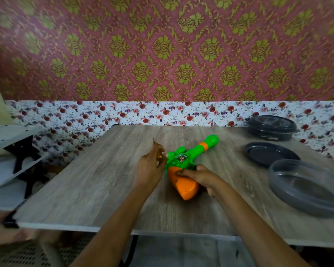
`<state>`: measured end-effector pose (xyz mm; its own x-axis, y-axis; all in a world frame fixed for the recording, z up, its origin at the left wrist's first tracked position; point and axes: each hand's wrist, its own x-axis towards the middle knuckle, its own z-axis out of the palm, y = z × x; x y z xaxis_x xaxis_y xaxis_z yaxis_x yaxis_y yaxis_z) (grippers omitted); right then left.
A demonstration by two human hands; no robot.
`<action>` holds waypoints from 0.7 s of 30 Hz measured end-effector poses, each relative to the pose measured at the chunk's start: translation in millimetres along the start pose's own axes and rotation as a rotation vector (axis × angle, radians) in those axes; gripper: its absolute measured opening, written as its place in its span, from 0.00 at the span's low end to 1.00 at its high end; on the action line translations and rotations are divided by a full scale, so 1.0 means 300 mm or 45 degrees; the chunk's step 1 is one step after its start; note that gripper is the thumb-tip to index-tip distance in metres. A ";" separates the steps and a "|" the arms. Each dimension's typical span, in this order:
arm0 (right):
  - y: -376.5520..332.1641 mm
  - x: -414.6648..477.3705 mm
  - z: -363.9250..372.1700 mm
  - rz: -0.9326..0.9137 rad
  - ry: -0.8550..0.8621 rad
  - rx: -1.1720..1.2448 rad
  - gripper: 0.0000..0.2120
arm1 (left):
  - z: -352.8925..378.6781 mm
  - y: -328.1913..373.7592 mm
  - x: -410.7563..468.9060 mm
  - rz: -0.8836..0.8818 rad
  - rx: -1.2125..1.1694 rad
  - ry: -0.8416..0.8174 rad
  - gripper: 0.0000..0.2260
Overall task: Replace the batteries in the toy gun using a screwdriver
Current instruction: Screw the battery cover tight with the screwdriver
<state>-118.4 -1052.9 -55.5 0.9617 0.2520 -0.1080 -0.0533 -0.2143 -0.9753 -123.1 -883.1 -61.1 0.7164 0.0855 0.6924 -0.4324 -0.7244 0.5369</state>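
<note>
I am working from a single wide-angle feed, riding on the person's head and looking forward and down across the table (104,180). It is sitting close: both forearms are showing from the bottom edge, and the left hand (150,166) and right hand (199,176) are sitting just below the middle of the frame. The table's near edge is crossing the lower part of the view, with floor showing beneath. The upper half is taking in the patterned wall (162,54) facing me behind the table. Lines are bowing and details are blurring toward the margins.
</note>
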 end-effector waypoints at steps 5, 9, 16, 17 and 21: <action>-0.019 -0.047 0.015 -0.082 -0.026 -0.162 0.07 | -0.013 0.051 0.006 -0.158 -0.088 -0.276 0.17; 0.014 -0.075 -0.002 -0.152 -0.136 -0.340 0.23 | -0.005 0.062 0.002 -0.195 -0.019 -0.488 0.22; 0.034 -0.070 0.041 -0.195 -0.038 -0.953 0.62 | 0.003 0.009 0.004 -0.137 0.095 -0.565 0.19; 0.024 -0.065 0.061 -0.223 -0.050 -0.994 0.60 | -0.007 -0.010 0.008 -0.134 0.103 -0.567 0.18; -0.004 -0.015 0.171 -0.298 -0.075 -1.081 0.47 | -0.078 -0.095 0.038 -0.168 0.231 -0.573 0.20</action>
<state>-136.4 -1005.2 -63.9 0.9061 0.4208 0.0441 0.3839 -0.7741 -0.5034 -115.6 -845.5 -57.1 0.9409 -0.0903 0.3263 -0.2489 -0.8379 0.4858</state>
